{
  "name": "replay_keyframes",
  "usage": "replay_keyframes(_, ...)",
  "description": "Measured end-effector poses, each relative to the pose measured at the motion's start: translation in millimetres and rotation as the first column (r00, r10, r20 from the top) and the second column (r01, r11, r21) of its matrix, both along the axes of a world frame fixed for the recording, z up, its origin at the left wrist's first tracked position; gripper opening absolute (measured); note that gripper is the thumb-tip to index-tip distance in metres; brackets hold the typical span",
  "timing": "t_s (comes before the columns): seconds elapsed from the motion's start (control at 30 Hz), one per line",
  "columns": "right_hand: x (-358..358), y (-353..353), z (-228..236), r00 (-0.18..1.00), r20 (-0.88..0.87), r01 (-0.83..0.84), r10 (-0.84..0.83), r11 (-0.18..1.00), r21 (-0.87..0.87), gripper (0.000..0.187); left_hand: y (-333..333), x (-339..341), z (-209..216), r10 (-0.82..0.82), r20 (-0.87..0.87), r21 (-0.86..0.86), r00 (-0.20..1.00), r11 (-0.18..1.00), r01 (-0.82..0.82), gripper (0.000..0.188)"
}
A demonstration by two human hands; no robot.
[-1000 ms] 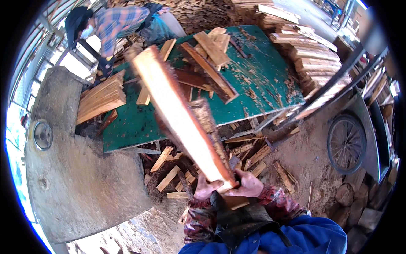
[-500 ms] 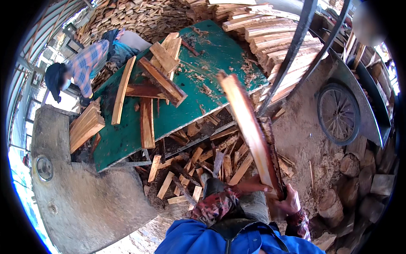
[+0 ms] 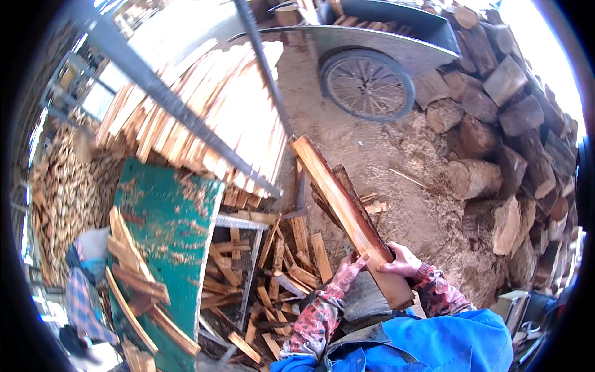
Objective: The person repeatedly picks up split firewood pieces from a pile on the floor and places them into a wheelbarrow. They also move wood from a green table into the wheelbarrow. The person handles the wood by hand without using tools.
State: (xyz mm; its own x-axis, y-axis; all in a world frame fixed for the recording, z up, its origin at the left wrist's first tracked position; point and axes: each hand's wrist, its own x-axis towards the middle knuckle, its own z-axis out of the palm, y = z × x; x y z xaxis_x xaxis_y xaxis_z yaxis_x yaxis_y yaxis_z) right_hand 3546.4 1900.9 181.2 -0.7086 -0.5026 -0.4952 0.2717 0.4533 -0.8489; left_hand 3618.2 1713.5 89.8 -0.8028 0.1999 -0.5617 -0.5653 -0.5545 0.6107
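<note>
A long split wood plank [image 3: 344, 214] with a pale face and dark bark edge slants up and away from my body. On its left edge, near the lower end, my left hand [image 3: 351, 271] grips it. My right hand [image 3: 403, 260] closes on the opposite edge, thumb over the face. Behind the plank shows a piece of rough bark [image 3: 342, 177]; I cannot tell whether it belongs to the same plank. Both of my forearms wear red patterned sleeves.
At left is a green table [image 3: 180, 242] bearing loose planks [image 3: 139, 282], with a co-worker [image 3: 87, 304] beyond. Wood scraps [image 3: 273, 297] litter the floor beside it. Stacked slats [image 3: 211, 105] stand behind a metal post [image 3: 180, 108]. A wheeled cart [image 3: 369, 80] and log pile [image 3: 477, 155] are rightward.
My view has swung to the right, bringing the cart and log pile towards the middle. The plank stays in both hands and now leans up to the left, with my hands further apart.
</note>
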Motion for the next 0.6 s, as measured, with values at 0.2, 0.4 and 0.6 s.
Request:
replay_keyframes(0.2, -55, 1, 24, 0.953, 0.095, 0.301, -0.287, 0.929, -0.216, 0.061, -16, -24, -26, 0.003, 0.069, 0.058, 0.998, 0.998, -0.007, 0.04)
replay_keyframes(0.4, -203, -38, 75, 0.894, -0.162, 0.309, -0.418, 0.836, -0.454, 0.057, -56, 27, -64, 0.202, 0.25, -0.116, 0.947, 0.977, -0.178, 0.03)
replay_keyframes(0.6, -550, -77, 212, 0.731, -0.121, 0.409, -0.671, 0.574, -0.71, 0.046, -60, 87, -42, 0.521, 0.433, -0.296, 0.736, 0.853, -0.429, 0.02)
